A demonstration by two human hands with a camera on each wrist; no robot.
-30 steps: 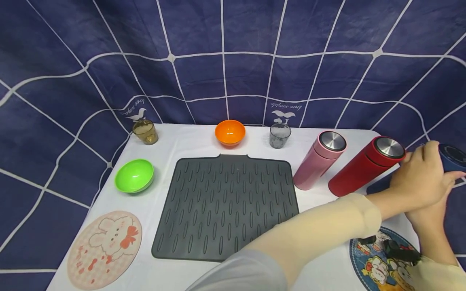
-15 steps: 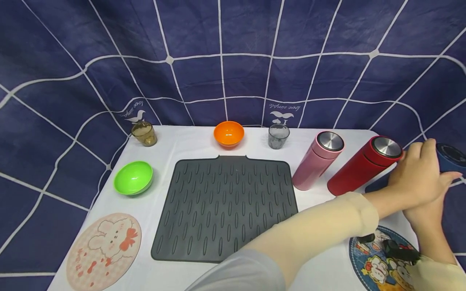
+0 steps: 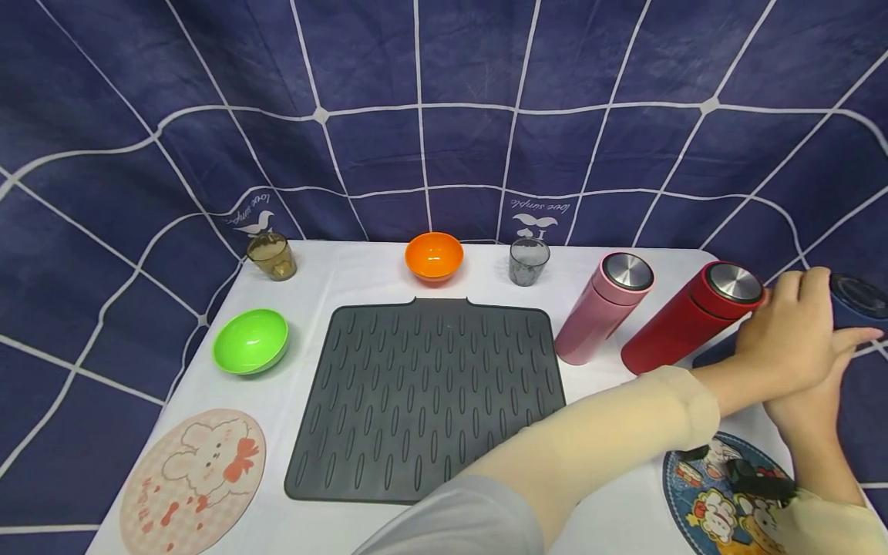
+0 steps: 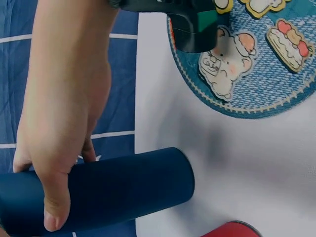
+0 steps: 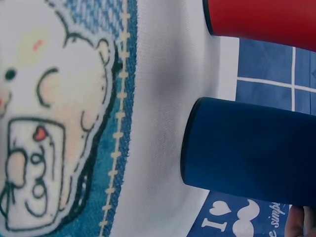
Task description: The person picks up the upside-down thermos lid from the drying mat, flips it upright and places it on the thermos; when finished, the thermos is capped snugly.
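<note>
A dark blue thermos (image 3: 716,351) leans in view at the far right, beside a red thermos (image 3: 683,324). Both hands are around it. My left hand (image 3: 794,335), at the end of the arm crossing the table, grips its upper part, thumb just below the dark blue cap (image 3: 857,299). Lower down, my right hand (image 4: 64,123) holds the body, its thumb curled over the blue surface in the left wrist view. The base of the thermos shows near the white cloth in both wrist views. My left hand partly covers the right hand and the thermos's middle in the head view.
A pink thermos (image 3: 603,308) stands left of the red one. A grey ribbed mat (image 3: 430,401) lies mid-table. Behind it are an orange bowl (image 3: 434,258) and a grey glass (image 3: 529,262); leftward, a green bowl (image 3: 251,343). A round blue placemat (image 3: 721,501) lies under the right forearm.
The head view has drifted slightly, so the table things sit a little further left and lower. Both hands keep their hold on the blue thermos with hardly any visible movement.
</note>
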